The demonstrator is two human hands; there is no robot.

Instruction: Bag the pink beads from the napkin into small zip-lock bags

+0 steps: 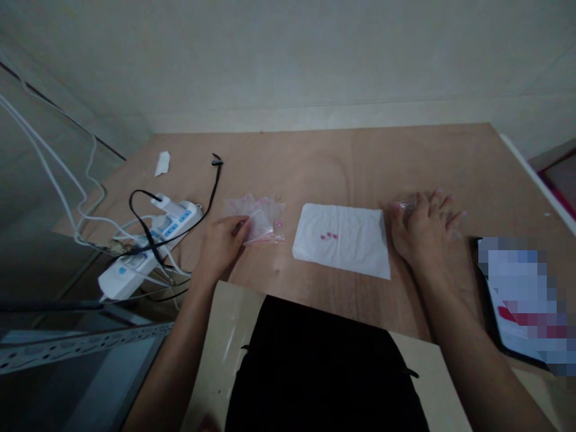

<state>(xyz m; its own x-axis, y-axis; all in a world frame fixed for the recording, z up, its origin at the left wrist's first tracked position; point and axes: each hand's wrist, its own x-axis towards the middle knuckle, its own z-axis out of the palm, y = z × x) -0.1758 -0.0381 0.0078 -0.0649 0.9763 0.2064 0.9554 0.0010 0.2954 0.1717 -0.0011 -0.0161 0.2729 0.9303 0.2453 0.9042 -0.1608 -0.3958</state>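
My left hand (225, 243) is at the left side of a small stack of clear plastic zip bags (261, 219). Its thumb and forefinger come together at the stack's edge, closed on a bag. On the right, my right hand (420, 231) lies with fingers spread over some clear, shiny plastic (407, 205), most of which the hand hides. Between my hands a white sheet of paper or cloth (342, 258) lies flat on the wooden table (306, 162). Several small pink-red pieces (329, 235) rest near its middle.
To the left sits a white power strip (121, 279) with plugs and tangled cables; a black cable (216, 186) reaches across the table. A torn white scrap (162, 162) lies behind it. A dark-edged tray or folder (495, 306), partly blurred, is at the right. The wall (292, 66) borders the far edge.
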